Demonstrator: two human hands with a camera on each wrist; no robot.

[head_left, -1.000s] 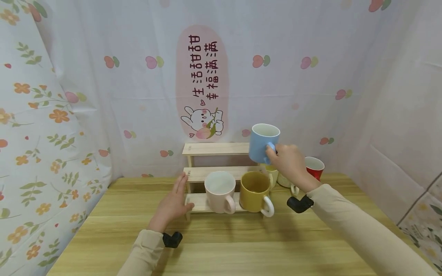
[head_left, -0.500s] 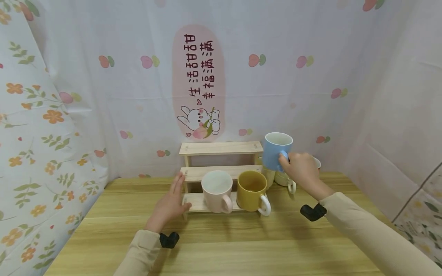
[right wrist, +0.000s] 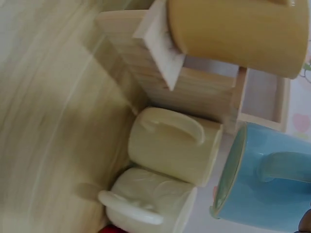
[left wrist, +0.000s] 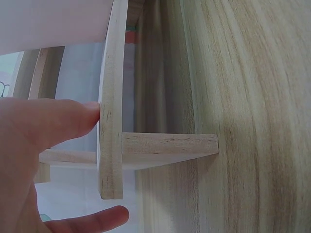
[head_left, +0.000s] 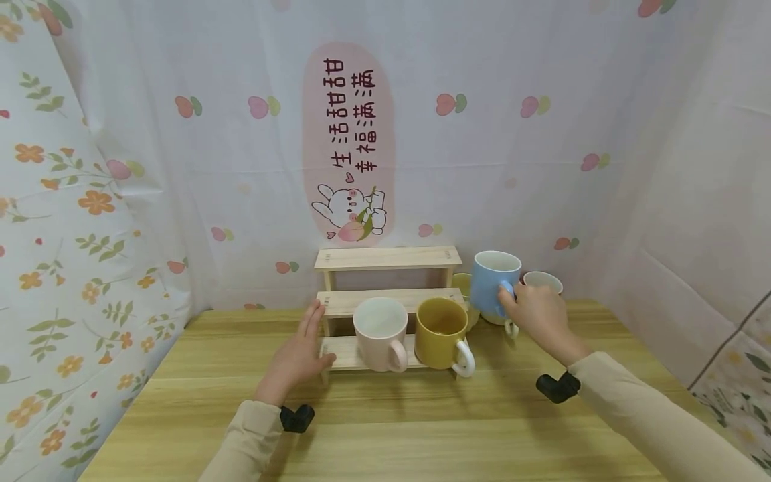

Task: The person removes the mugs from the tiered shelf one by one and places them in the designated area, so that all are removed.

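Note:
My right hand (head_left: 542, 321) holds a light blue mug (head_left: 490, 284) upright by its handle, beside the right end of a three-step wooden rack (head_left: 388, 258). In the right wrist view the blue mug (right wrist: 272, 179) fills the lower right, with just a fingertip showing. My left hand (head_left: 295, 365) rests at the rack's left end, fingers extended; in the left wrist view its thumb (left wrist: 73, 119) touches a board's edge. On the lowest step stand a pale pink mug (head_left: 378, 338) and a mustard mug (head_left: 442, 335) with a white handle.
Behind the blue mug, right of the rack, stand a pale yellow mug (right wrist: 172, 141) and a cream-white mug (right wrist: 150, 199) on the wooden table (head_left: 385, 435). A red mug (right wrist: 111, 229) with white inside is mostly hidden. Printed curtains (head_left: 241, 167) enclose the back and sides.
My right hand has carried the blue mug to the right and down, from beside the top step to in front of the mugs behind. The left hand stays on the rack.

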